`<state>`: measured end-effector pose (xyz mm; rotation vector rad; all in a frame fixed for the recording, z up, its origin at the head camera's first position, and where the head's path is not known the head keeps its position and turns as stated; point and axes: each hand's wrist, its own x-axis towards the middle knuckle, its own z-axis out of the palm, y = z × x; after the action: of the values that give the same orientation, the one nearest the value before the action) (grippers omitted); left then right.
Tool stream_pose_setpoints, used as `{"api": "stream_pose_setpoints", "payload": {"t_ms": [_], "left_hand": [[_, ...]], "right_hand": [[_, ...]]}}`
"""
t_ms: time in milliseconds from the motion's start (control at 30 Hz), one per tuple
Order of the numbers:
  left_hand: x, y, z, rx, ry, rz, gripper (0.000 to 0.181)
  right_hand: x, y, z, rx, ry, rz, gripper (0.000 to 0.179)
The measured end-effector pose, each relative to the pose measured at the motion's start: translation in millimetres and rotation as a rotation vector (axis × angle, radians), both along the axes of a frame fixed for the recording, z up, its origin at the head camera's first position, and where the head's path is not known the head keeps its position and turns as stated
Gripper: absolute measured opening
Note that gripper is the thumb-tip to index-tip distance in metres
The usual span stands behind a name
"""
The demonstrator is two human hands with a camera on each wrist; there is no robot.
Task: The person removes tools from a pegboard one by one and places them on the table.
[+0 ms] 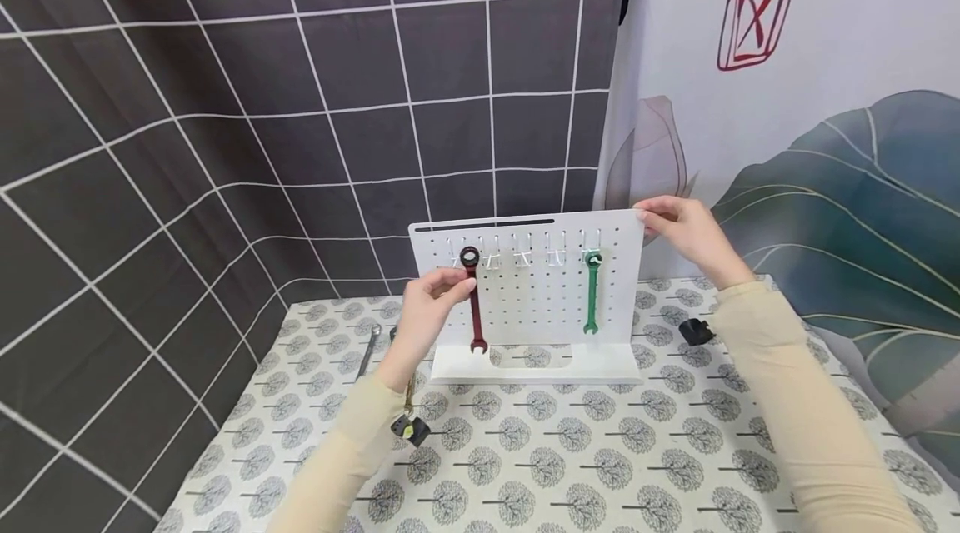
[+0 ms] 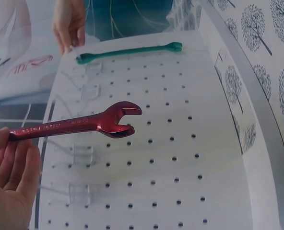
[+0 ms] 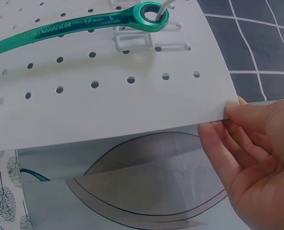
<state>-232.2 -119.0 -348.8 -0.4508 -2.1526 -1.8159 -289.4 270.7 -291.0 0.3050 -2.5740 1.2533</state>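
A red combination wrench [image 1: 476, 312] hangs upright from my left hand [image 1: 431, 308], its black ring end up and its open jaw down. Thumb and fingers pinch it just below the ring, in front of the white pegboard [image 1: 532, 291]. In the left wrist view the red wrench [image 2: 79, 125] crosses before the board, apart from its face. My right hand [image 1: 686, 229] grips the board's top right corner, thumb on the front, as the right wrist view shows. A green wrench [image 1: 592, 296] hangs by its ring on the rightmost wire hook [image 3: 166, 9].
Several white wire hooks [image 1: 522, 254] line the board's upper part. A silver wrench [image 1: 369, 348] lies on the tree-print tablecloth [image 1: 570, 458] to the left. Small black objects lie by the left forearm [image 1: 410, 430] and right sleeve [image 1: 696, 331]. Behind hangs a dark grid curtain [image 1: 360, 67].
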Motion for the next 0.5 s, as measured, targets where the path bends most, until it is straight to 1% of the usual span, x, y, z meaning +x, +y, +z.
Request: {"api": "stream_pose_setpoints", "payload": {"t_ms": [267,333,500], "left_hand": [[10.2,-35.7,8.4,0.074,-0.007,0.076,0.020],[14.4,-44.8,10.8,0.077,-0.010,0.109,0.020],[25.3,-69.8,13.2,0.043,-0.023,0.183,0.025]], "right_hand": [[0.4,2.7,-0.5,-0.007,0.004,0.009,0.044],[0.3,2.4,-0.6,-0.006,0.007,0.009,0.044],[-0.2,0.7,-1.1,0.000,0.018,0.009,0.042]]}}
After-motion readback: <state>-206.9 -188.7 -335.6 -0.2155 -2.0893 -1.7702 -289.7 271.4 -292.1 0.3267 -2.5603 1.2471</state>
